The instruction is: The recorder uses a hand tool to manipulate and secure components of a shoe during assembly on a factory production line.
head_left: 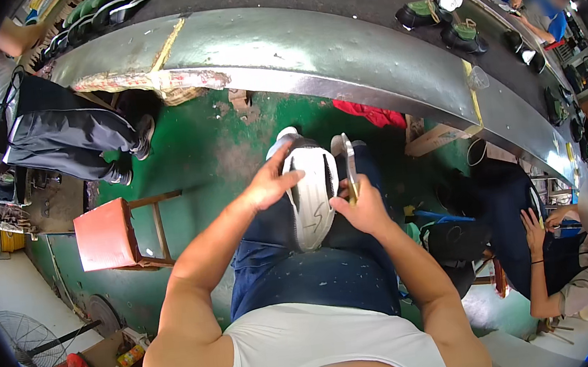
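On my thighs lies an unfinished shoe (312, 203), its pale underside turned up, with dark pen marks near the end closest to me. My left hand (271, 183) grips its far left side, the thumb resting over the white bottom. Closed in my right hand (364, 205), just off the shoe's right edge, is a metal hand tool (351, 170) with a yellowish handle and a curved metal head pointing away from me. The tool's exact kind is not clear. Whether my right fingertips touch the shoe cannot be made out.
Ahead runs a long metal-edged conveyor bench (244, 45) carrying several shoes (463, 37). A red-topped stool (106, 235) stands left, near a standing person (59, 129). At right a seated co-worker (567, 255) works with both hands. Red cloth (370, 112) lies beneath the bench.
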Demonstrator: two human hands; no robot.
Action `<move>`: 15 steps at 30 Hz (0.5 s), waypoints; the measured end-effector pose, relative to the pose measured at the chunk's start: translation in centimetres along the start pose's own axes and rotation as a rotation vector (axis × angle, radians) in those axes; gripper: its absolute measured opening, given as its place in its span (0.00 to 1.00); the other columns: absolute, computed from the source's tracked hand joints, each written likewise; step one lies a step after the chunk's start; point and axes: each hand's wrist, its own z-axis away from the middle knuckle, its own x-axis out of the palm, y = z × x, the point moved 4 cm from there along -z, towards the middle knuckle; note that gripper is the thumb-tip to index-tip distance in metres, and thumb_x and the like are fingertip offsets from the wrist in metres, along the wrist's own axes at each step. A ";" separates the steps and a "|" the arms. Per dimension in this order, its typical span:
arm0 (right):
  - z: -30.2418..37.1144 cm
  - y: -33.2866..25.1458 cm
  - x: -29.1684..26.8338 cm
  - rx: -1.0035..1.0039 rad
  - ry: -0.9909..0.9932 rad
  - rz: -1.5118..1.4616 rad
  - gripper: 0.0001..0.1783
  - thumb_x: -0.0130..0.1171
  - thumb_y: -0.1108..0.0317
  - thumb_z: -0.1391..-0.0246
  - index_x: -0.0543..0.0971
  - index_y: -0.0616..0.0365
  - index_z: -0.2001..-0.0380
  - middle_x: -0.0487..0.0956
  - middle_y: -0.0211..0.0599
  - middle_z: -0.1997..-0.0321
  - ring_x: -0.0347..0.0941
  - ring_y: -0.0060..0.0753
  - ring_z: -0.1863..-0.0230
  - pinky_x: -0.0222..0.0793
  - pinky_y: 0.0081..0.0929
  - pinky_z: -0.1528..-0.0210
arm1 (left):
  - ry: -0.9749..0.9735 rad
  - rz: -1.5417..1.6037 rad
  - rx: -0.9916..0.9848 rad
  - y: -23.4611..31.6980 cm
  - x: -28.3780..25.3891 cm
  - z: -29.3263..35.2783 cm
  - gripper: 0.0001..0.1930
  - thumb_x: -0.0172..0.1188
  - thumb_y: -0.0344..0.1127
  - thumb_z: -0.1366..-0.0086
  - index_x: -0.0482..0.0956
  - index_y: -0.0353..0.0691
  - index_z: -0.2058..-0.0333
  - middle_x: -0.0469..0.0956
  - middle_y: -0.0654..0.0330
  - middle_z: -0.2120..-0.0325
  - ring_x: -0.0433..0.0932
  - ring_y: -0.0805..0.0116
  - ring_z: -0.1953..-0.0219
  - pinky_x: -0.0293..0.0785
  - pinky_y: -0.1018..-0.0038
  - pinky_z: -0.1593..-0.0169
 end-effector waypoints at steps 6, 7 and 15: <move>-1.4 7.0 4.8 0.055 -0.146 -0.449 0.19 0.63 0.64 0.43 0.75 0.66 0.54 0.82 0.39 0.63 0.79 0.28 0.63 0.75 0.31 0.58 | 0.067 -0.536 0.063 -2.0 -1.7 2.8 0.34 0.56 0.52 0.29 0.65 0.27 0.37 0.72 0.42 0.42 0.70 0.60 0.38 0.67 0.67 0.37; -1.5 7.0 4.4 0.021 -0.151 -0.480 0.16 0.60 0.68 0.44 0.75 0.65 0.55 0.81 0.37 0.63 0.78 0.27 0.63 0.75 0.30 0.59 | 0.044 -0.685 0.073 -2.5 -2.5 3.2 0.32 0.54 0.54 0.28 0.70 0.28 0.41 0.74 0.42 0.45 0.72 0.61 0.40 0.69 0.66 0.39; 0.1 7.2 2.7 0.076 -0.051 -0.378 0.18 0.61 0.73 0.51 0.75 0.65 0.55 0.81 0.37 0.63 0.78 0.27 0.65 0.75 0.29 0.60 | 0.255 -0.701 0.078 -0.7 2.2 4.4 0.37 0.60 0.54 0.35 0.65 0.30 0.38 0.69 0.36 0.42 0.70 0.43 0.39 0.67 0.58 0.37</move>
